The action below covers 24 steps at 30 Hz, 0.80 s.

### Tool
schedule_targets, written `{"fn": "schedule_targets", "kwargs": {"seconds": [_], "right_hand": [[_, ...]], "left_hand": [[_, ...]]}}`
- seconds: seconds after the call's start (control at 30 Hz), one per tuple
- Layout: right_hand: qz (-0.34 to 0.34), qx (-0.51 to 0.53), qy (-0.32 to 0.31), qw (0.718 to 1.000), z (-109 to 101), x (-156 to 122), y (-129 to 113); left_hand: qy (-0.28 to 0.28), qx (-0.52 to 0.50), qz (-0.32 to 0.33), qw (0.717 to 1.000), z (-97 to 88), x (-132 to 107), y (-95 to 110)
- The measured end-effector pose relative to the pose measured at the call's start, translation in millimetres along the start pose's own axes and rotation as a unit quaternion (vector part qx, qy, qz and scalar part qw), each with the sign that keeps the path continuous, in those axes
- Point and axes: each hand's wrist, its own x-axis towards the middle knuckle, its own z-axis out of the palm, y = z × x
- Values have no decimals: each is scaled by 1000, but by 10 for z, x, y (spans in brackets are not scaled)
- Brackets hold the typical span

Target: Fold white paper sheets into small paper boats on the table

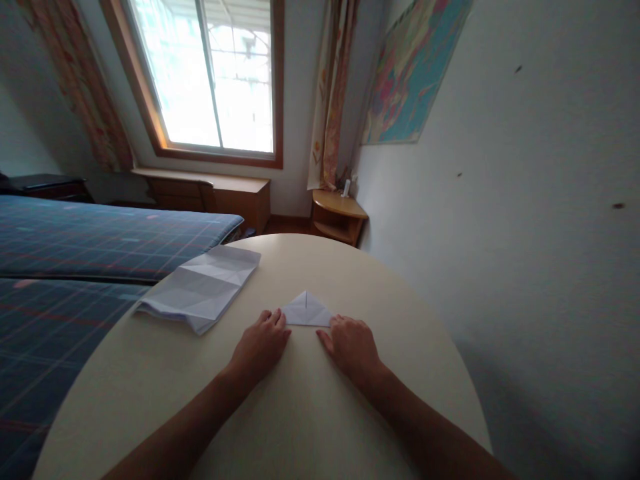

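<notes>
A small white folded paper (307, 313) lies on the round cream table (340, 267), shaped as a low triangle with its peak pointing away from me. A dark crease or slit runs down from that peak. At its left corner, my left hand (263, 340) has its fingers curled over the paper, thumb on the near side. My right hand (353, 343) is closed in the same way at the right corner. Both corners are hidden under the fingers. To the left of my left hand rests a stack of creased white paper sheets (205, 287).
Left of the table is a bed with a blue plaid mattress (115, 233). Beyond stand a wooden desk (240, 187) under the window and a small corner shelf (340, 207). A white wall (525, 267) with a map (415, 73) runs along the right.
</notes>
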Motion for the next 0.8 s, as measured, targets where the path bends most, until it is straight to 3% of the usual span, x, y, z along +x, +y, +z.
{"fn": "schedule_targets", "kwargs": {"seconds": [0.2,0.8], "right_hand": [[-1,-9,12,1000,36,97,93],[-13,-33,15,999,-12,106,125]], "left_hand": [[3,-46,-23,999,-10,8,-37],[23,-13,-16,1000,21,11,-111]]}}
